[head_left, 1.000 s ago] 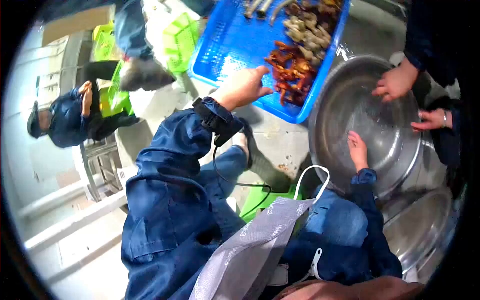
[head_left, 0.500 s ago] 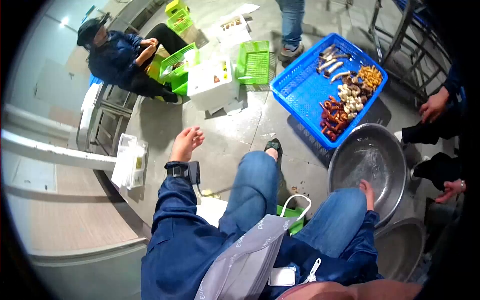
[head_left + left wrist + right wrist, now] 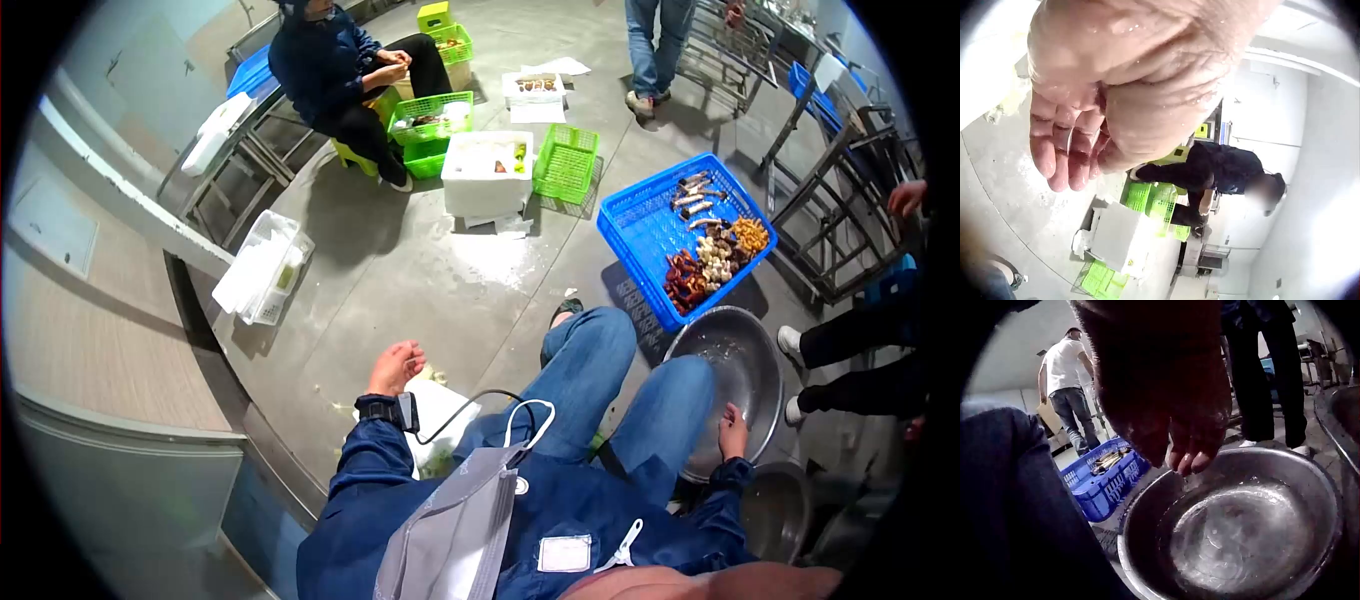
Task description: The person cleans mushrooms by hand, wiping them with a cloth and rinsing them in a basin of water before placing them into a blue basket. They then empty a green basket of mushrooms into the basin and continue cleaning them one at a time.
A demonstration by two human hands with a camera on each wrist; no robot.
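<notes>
My left hand (image 3: 397, 366) hangs over the floor at my left side, beside a white sheet (image 3: 455, 425). Its palm is wet in the left wrist view, the fingers (image 3: 1079, 147) loosely bent around nothing. Over the near side of a metal basin (image 3: 765, 345) is my right hand (image 3: 733, 432), dark in its own wrist view with fingertips (image 3: 1200, 462) pointing down and nothing held. Shallow clear water (image 3: 1241, 537) shows in that basin. A blue plastic basket (image 3: 632, 232) stands beyond it with piles of mushrooms: reddish (image 3: 685, 282), pale (image 3: 716, 260), yellow (image 3: 750, 236) and long-stemmed (image 3: 692, 200).
A second metal basin (image 3: 780, 510) sits close by on my right. Someone in dark trousers (image 3: 860, 340) stands past the basins. Ahead are a white foam box (image 3: 487, 180), green baskets (image 3: 566, 165) and a seated person (image 3: 335, 70). White plastic bins (image 3: 265, 265) stand at left.
My left hand has drawn back from over the blue basket to my left side. Another person's hands have left the basin. The head view has swung, showing more floor.
</notes>
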